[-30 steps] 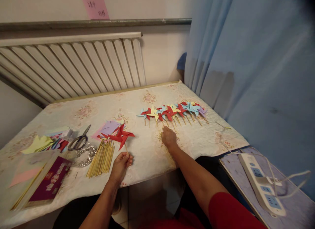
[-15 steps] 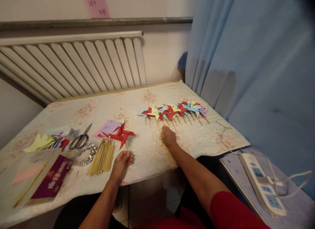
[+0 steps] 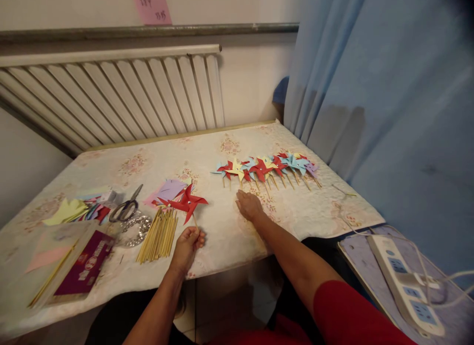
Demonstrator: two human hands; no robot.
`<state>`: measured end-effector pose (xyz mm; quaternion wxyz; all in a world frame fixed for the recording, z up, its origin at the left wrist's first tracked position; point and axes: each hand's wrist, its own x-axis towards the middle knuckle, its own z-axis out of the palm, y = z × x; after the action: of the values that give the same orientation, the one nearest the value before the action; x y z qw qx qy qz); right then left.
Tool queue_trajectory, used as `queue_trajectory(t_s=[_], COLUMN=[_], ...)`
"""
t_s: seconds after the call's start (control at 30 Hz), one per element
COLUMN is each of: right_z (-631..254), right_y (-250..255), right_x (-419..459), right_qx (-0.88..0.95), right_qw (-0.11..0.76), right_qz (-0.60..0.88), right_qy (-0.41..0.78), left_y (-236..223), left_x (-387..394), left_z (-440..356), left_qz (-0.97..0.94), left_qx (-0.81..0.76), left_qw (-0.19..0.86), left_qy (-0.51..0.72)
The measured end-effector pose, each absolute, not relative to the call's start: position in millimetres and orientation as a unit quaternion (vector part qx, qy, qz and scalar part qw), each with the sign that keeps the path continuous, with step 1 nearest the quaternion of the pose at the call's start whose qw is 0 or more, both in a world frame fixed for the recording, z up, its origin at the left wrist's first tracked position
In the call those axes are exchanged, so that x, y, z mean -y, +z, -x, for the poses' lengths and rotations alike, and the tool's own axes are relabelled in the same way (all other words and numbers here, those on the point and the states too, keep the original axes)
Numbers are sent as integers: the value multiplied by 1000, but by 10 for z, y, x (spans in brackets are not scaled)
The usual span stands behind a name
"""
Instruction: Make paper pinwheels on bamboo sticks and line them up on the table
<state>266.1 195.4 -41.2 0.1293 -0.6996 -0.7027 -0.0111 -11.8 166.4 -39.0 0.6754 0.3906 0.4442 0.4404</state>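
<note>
My left hand [image 3: 188, 243] pinches the thin stick of a red paper pinwheel [image 3: 188, 203], which is held up above the table near its front edge. My right hand [image 3: 249, 205] is empty, with its fingers loosely bent and slightly apart, low over the tablecloth. Just beyond it lies a row of finished pinwheels [image 3: 261, 169] in red, yellow, blue and purple, their sticks pointing toward me. Beside my left hand is a bundle of thin wooden sticks [image 3: 158, 236]. Partly behind the red pinwheel are purple and pink paper pieces [image 3: 170, 189].
Scissors [image 3: 128, 206], a clear tray of shiny silver pieces [image 3: 136, 230] and coloured paper cuttings [image 3: 68, 211] lie on the left. A purple packet [image 3: 86, 263] is near the front left. On the right, a power strip [image 3: 405, 285] with cords sits beside a blue curtain [image 3: 400, 112].
My right hand has moved slightly left, toward the red pinwheel, and its fingers have loosened. My left hand keeps its pinch on the stick. The whole view has shifted a little.
</note>
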Motion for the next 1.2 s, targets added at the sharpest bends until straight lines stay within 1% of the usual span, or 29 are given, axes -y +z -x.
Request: queue_trajectory(t_s=[0.47, 1.2], right_z=[-2660, -2677], right_y=[-411, -433], right_x=[-1961, -1953], right_qx=[694, 693], right_qw=[112, 125], right_qz=[711, 710], right_qy=[-20, -20], left_y=[-380, -394], left_x=[-1667, -1659], left_z=[111, 116], left_qz=[-387, -385], left_qx=[-438, -446], left_qw=[677, 673], left_qy=[446, 447])
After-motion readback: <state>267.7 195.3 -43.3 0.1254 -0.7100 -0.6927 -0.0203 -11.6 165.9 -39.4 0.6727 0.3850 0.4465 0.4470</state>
